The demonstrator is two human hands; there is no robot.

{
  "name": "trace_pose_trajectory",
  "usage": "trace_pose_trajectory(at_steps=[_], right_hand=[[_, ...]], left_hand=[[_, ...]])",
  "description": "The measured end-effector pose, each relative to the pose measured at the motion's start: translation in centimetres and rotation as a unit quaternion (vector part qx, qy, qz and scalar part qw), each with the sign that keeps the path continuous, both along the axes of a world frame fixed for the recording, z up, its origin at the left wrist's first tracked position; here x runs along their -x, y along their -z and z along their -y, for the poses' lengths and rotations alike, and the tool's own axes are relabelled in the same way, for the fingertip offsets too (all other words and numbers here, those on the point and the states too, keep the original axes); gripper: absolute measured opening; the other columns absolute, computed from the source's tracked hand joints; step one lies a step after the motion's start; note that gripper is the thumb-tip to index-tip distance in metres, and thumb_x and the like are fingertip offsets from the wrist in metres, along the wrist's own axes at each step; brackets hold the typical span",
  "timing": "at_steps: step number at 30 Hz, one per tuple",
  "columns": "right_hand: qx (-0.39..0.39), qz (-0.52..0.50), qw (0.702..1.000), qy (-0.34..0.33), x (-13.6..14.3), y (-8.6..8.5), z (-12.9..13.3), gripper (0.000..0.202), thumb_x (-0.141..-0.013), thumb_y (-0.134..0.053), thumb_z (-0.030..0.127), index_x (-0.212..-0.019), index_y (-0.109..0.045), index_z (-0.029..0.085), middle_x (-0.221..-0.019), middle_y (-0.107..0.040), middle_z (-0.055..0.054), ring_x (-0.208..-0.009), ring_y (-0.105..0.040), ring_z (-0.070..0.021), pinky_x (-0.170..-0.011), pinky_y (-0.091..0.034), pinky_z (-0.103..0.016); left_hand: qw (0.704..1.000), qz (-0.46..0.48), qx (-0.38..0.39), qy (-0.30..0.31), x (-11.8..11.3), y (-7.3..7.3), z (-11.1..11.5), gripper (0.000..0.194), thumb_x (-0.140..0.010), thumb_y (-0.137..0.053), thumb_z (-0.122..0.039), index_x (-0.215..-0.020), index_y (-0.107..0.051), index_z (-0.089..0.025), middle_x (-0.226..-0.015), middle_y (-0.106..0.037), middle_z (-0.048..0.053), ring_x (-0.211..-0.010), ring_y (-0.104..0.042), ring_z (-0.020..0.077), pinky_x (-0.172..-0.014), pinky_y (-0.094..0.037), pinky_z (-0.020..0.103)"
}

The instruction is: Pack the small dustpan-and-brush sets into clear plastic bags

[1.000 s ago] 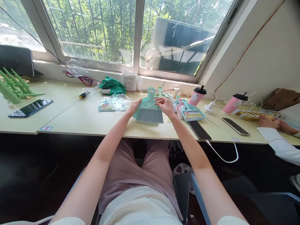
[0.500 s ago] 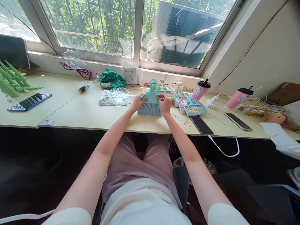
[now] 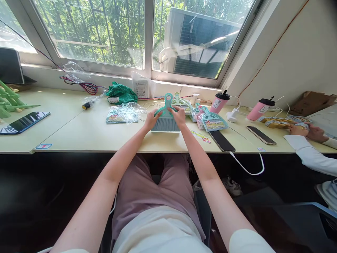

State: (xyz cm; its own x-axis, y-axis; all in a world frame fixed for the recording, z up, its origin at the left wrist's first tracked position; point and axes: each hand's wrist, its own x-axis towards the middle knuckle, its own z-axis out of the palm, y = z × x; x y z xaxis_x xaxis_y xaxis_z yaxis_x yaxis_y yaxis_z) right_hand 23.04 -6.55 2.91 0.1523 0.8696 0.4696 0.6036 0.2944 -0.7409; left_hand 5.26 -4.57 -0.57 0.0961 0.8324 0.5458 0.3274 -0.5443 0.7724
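A mint-green hand brush with grey bristles [image 3: 165, 124] stands upright over the table in front of me, its looped handle pointing up. At its left shoulder, my left hand [image 3: 152, 118] is closed on the edge. My right hand [image 3: 179, 116] grips the opposite shoulder, thumb on the near face. Whether a dustpan lies behind the brush I cannot tell. To the right lie more small brush-and-dustpan sets [image 3: 214, 119] in mint and pink with printed labels, and a green one [image 3: 181, 102] sits farther back. A printed label strip [image 3: 200, 136] lies near my right wrist.
Plastic-wrapped packs [image 3: 122, 114] lie left of my hands, near a green bag [image 3: 121, 93]. A charging phone [image 3: 222, 140], another phone [image 3: 261, 135] and pink cups [image 3: 219, 102] stand or lie to the right. A co-worker's hands [image 3: 298, 130] work at far right.
The view has shifted slightly, so the table sits a little lower and farther left. Both hands keep their hold on the brush; the co-worker's hands have moved a little.
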Motion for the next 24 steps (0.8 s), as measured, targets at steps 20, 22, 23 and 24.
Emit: trace_pose_trajectory(at_steps=[20,22,23,24], right_hand=[[0.027,0.039,0.999,0.025,-0.6,1.1,-0.6,0.041,-0.100,-0.064,0.049,-0.133,-0.065,0.024,-0.131,-0.075,-0.011,-0.122,-0.070,-0.0277,-0.098,-0.055,-0.038],[0.037,0.046,0.998,0.023,-1.4,1.8,-1.1,0.042,-0.101,-0.062,0.045,-0.137,-0.059,0.023,-0.130,-0.075,-0.012,-0.122,-0.070,-0.0287,-0.100,-0.054,-0.041],[0.044,0.049,0.998,0.023,-1.7,2.2,-1.4,0.040,-0.102,-0.061,0.041,-0.137,-0.057,0.023,-0.128,-0.075,-0.012,-0.121,-0.070,-0.0290,-0.101,-0.054,-0.043],[0.052,0.054,0.997,0.021,-2.0,2.6,-1.7,0.038,-0.101,-0.060,0.036,-0.137,-0.056,0.023,-0.125,-0.076,-0.011,-0.119,-0.070,-0.0292,-0.102,-0.053,-0.044]], left_hand=[[0.976,-0.136,-0.094,-0.141,0.5,-1.4,2.3,0.030,-0.096,-0.065,-0.049,-0.107,-0.067,-0.021,-0.117,-0.071,0.015,-0.120,-0.063,0.0334,-0.096,-0.048,0.039],[0.963,-0.093,-0.196,-0.160,0.2,-1.3,5.8,0.030,-0.101,-0.057,-0.049,-0.110,-0.064,-0.021,-0.130,-0.068,0.015,-0.130,-0.059,0.0299,-0.105,-0.047,0.040],[0.958,-0.075,-0.230,-0.156,-0.1,-0.7,8.1,0.028,-0.104,-0.052,-0.047,-0.108,-0.064,-0.021,-0.127,-0.069,0.013,-0.127,-0.062,0.0277,-0.107,-0.047,0.041],[0.956,-0.065,-0.251,-0.137,-0.5,0.4,10.7,0.028,-0.106,-0.048,-0.044,-0.105,-0.064,-0.021,-0.120,-0.072,0.012,-0.119,-0.066,0.0253,-0.105,-0.048,0.040]])
